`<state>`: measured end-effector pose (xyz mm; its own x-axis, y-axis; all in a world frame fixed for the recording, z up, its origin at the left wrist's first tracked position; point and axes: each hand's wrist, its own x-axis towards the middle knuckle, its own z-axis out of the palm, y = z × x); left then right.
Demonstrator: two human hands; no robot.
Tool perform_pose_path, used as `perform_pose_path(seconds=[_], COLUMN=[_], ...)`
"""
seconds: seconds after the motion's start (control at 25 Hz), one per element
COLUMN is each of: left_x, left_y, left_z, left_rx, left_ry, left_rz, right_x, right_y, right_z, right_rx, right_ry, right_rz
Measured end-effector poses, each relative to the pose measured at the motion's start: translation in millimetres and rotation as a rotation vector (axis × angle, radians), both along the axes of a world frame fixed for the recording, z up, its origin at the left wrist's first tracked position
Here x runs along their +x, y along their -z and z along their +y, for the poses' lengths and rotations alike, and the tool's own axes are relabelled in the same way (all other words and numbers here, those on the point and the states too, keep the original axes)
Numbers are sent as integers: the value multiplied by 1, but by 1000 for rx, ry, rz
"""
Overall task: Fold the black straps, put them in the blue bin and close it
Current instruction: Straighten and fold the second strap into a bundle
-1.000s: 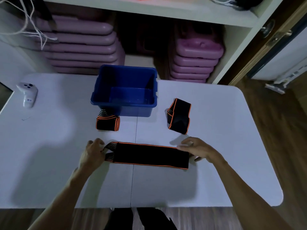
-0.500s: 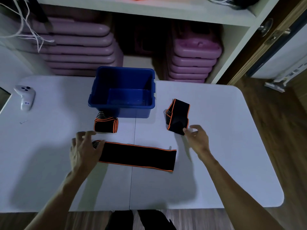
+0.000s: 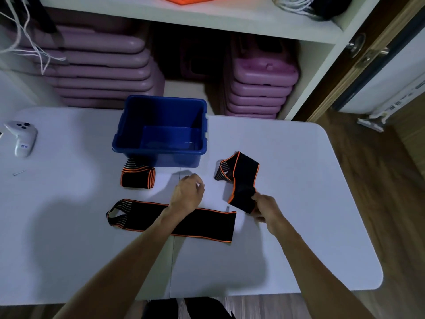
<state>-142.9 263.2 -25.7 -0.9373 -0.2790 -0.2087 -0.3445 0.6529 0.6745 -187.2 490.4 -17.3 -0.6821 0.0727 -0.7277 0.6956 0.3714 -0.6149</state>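
Right hand now grips the crumpled strap, lifting it

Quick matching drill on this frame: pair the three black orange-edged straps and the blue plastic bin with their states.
Things:
1. rolled black orange-edged strap
2. long black orange-edged strap
3. crumpled black orange-edged strap
4. blue plastic bin

States:
A. gripped at one end by the right hand
B. open, nothing inside
C. lying flat, under the left forearm
D. rolled up, just in front of the bin

Pairs: 1-D, 2-C, 3-A, 4-B
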Motion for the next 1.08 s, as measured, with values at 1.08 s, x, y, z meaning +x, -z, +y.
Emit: perform_pose_path(seconds=[1.08], left_x=[71], left_y=[-29], left_z=[-105], left_rx=[-121], left_ry=[-138], left_rz=[-359], right_x=[-16], right_y=[-49], right_z=[5], right_rx=[-27], right_ry=[-197], right_rz=[375])
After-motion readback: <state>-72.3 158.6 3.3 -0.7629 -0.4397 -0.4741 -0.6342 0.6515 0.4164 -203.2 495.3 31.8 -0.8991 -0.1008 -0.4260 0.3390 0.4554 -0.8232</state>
